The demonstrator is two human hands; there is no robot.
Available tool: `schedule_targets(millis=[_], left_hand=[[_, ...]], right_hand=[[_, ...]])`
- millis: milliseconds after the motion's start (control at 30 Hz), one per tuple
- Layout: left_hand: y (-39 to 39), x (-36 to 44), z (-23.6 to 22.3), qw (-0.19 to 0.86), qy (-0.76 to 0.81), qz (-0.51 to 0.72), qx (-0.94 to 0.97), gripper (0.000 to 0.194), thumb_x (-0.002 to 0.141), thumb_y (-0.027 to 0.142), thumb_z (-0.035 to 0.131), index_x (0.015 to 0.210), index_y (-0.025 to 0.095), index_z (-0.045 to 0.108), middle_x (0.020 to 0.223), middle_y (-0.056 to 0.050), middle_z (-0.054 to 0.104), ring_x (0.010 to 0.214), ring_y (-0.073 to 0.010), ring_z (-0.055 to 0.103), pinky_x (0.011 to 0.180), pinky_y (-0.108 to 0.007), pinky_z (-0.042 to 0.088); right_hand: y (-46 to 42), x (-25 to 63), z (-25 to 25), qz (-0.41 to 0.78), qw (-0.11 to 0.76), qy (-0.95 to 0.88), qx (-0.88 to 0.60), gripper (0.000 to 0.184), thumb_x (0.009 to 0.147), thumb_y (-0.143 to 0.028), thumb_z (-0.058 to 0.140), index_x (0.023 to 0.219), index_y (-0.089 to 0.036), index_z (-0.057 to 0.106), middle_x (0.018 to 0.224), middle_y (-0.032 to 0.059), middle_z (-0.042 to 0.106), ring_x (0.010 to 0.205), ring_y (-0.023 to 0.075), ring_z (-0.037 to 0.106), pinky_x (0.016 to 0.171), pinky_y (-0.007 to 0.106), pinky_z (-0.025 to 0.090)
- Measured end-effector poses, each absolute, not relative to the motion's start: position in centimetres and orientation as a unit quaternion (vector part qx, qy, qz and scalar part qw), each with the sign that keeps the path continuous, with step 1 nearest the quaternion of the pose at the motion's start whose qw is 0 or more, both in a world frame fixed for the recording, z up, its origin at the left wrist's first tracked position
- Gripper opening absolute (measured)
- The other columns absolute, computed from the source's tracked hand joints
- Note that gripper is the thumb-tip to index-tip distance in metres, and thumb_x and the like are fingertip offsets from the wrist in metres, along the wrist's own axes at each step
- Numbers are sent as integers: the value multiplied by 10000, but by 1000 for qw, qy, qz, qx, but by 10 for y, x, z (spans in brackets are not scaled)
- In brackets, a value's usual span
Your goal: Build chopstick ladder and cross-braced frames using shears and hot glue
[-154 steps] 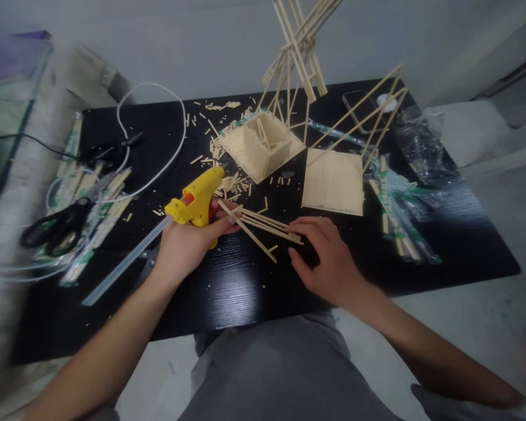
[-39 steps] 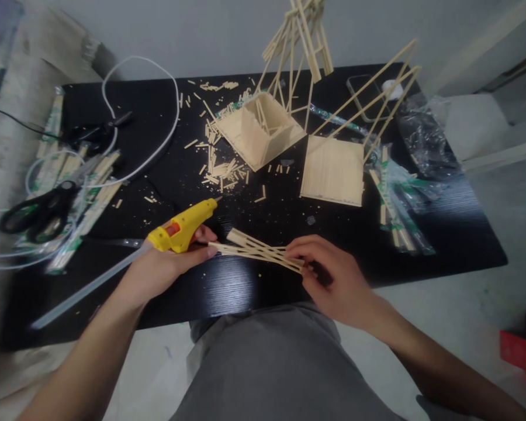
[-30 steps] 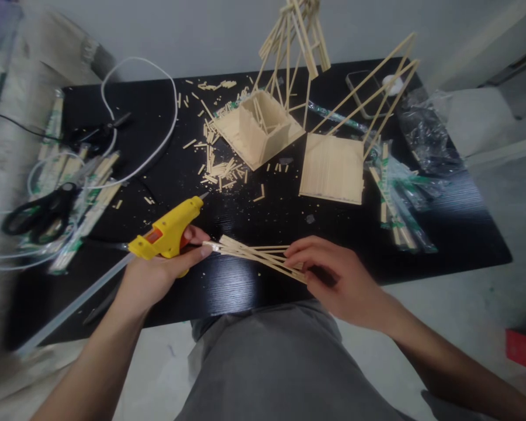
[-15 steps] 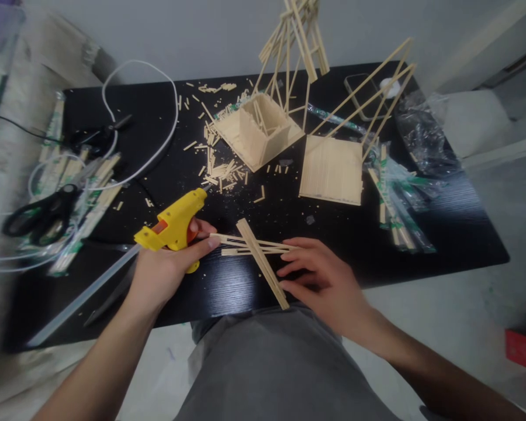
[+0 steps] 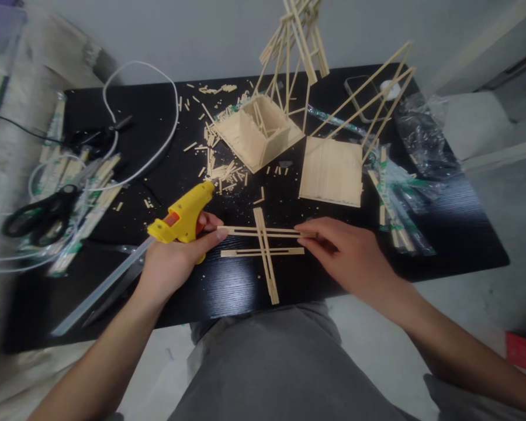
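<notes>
My left hand (image 5: 173, 263) is closed around a yellow hot glue gun (image 5: 187, 211), with a long clear glue stick trailing from its back. Thumb and finger of that hand also pinch the left end of a slotted frame of thin wooden sticks (image 5: 278, 230). The frame's right end is pinched by my right hand (image 5: 350, 251). This held frame lies across a second, near-upright stick frame (image 5: 272, 291). Closer to me, a third stick frame (image 5: 228, 254) lies sideways and also crosses the second one. Whether the crossing pieces are joined, I cannot tell.
Behind lie a wooden box on a base (image 5: 263, 143), a flat stick panel (image 5: 331, 172) with long sticks rising, and scattered cut pieces (image 5: 221, 172). Black scissors (image 5: 48, 213), a white cable (image 5: 175, 111) and bagged sticks are left; more bagged sticks (image 5: 397, 204) right.
The upright frame has turned straighter. My right hand has moved right and up and now pinches the upper frame's end, which has separated from the lower frame. The glue gun has shifted slightly right.
</notes>
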State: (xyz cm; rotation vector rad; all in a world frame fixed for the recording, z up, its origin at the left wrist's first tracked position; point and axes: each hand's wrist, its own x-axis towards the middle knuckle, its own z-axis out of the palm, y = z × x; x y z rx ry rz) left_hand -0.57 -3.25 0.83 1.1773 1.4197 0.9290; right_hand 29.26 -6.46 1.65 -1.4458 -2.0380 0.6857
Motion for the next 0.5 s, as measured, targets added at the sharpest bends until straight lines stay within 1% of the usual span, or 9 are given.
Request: schedule_targets(millis=[67, 133, 233, 367, 433, 500], left_hand=[[-35, -7, 6, 515, 596, 347, 509, 265, 777, 362, 901, 818, 249, 665, 885, -9, 698, 853, -190, 657, 834, -299, 583], [-39, -9, 4, 518, 603, 333, 508, 241, 767, 355, 894, 832, 242, 691, 879, -20, 692, 838, -193, 650, 807, -301, 578], [-45, -11, 1, 524, 607, 336, 494, 241, 764, 344, 895, 844, 234, 696, 888, -16, 691, 842, -180, 651, 824, -289, 569], [-45, -15, -2, 528, 602, 319, 507, 228, 795, 367, 893, 820, 243, 704, 866, -3, 695, 841, -175, 657, 831, -288, 562], [-43, -17, -3, 525, 605, 322, 505, 238, 787, 376, 908, 809, 250, 707, 861, 0, 709, 827, -179, 656, 801, -294, 560], [-41, -18, -4, 526, 607, 326, 498, 249, 779, 378, 924, 817, 258, 709, 872, 7, 722, 828, -177, 656, 788, -291, 551]], right_hand=[[-63, 295, 14, 260, 268, -758, -534, 187, 1026, -175, 672, 1129, -283, 785, 1117, 33, 842, 991, 244, 817, 883, 419, 686], [-64, 297, 12, 271, 264, -757, -533, 176, 1019, -175, 690, 1116, -282, 791, 1111, 30, 843, 967, 238, 813, 883, 420, 685], [-67, 298, 9, 273, 265, -761, -525, 175, 1014, -167, 698, 1113, -280, 788, 1096, 29, 839, 956, 237, 799, 869, 429, 678], [-66, 296, 11, 244, 263, -783, -508, 159, 1011, -203, 721, 1144, -270, 775, 1046, 44, 835, 955, 269, 762, 852, 471, 659], [-60, 292, 16, 238, 267, -787, -503, 162, 1002, -245, 749, 1162, -256, 771, 1060, 59, 831, 1003, 284, 758, 890, 486, 648], [-49, 285, 23, 257, 272, -778, -505, 170, 1001, -275, 757, 1165, -236, 771, 1116, 73, 826, 1061, 280, 769, 952, 474, 635]])
